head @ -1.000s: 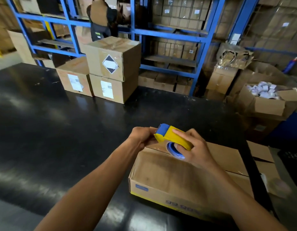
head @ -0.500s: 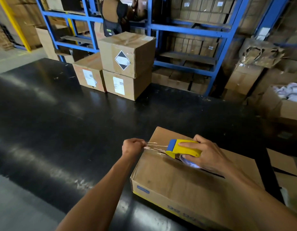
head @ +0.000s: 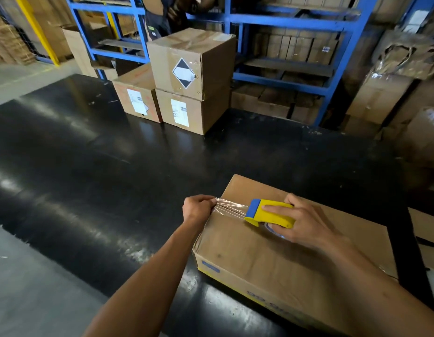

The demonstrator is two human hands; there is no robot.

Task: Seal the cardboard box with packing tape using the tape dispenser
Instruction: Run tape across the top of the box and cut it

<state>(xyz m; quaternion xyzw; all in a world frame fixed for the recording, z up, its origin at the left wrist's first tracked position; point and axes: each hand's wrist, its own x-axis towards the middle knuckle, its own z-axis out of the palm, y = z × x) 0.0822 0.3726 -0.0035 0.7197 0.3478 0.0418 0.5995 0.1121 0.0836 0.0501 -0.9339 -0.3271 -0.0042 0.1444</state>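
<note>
A brown cardboard box (head: 255,259) with closed flaps lies on the black table (head: 101,166) at the lower right. My right hand (head: 306,222) grips a yellow and blue tape dispenser (head: 269,212) resting on the box top near its left end. A strip of clear tape (head: 230,209) stretches from the dispenser to the box's left edge. There my left hand (head: 197,207) pinches the tape's free end, fingers closed, just off the edge.
Three sealed cardboard boxes (head: 186,81) are stacked at the table's far side. Blue shelving (head: 284,20) filled with cartons stands behind them, with a person (head: 167,13) partly visible at it. More open cartons (head: 393,93) pile up at the right.
The tape has been drawn out longer between my two hands. The dispenser has shifted right along the box top. The camera has moved closer and tilted.
</note>
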